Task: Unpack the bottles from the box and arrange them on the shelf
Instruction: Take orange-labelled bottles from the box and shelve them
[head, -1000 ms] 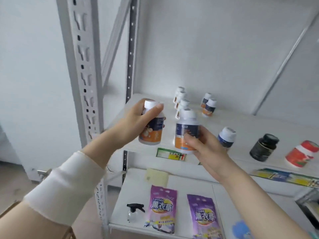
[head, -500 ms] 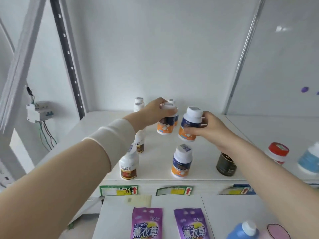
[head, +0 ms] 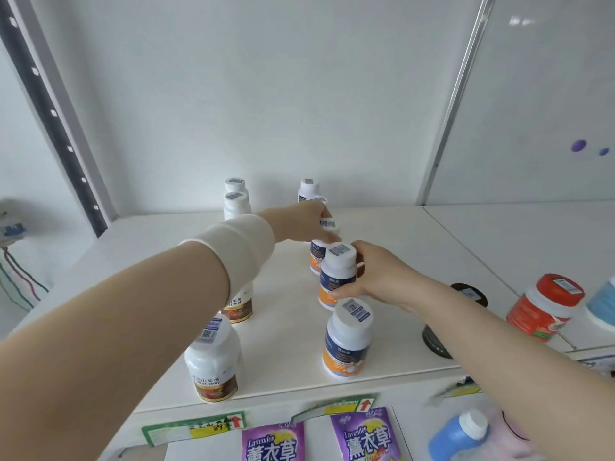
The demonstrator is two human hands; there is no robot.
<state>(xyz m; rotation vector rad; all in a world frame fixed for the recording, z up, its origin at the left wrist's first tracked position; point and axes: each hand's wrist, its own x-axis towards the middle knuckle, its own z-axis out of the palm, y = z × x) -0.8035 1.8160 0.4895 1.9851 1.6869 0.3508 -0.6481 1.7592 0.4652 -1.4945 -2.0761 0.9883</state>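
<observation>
On the white shelf (head: 416,247) my left hand (head: 301,222) grips the cap of a white bottle with a blue and orange label (head: 316,256), standing in the right-hand row. Just in front of it my right hand (head: 376,277) holds a second such bottle (head: 336,277) by its side, upright and low on the shelf. A third matching bottle (head: 347,341) stands free at the shelf's front. A further one (head: 308,189) stands at the back. To the left runs a row of white bottles with brown labels (head: 214,359), partly hidden by my left arm.
A dark jar (head: 439,337) sits behind my right forearm, a red-capped jar (head: 539,307) and a pale blue container (head: 602,307) stand at far right. Below lie purple lavender pouches (head: 364,435) and a blue bottle (head: 456,435). A black perforated upright (head: 53,114) rises at left.
Both hands have come down and forward, lowering their bottles into the right-hand row. The view has moved closer to the shelf.
</observation>
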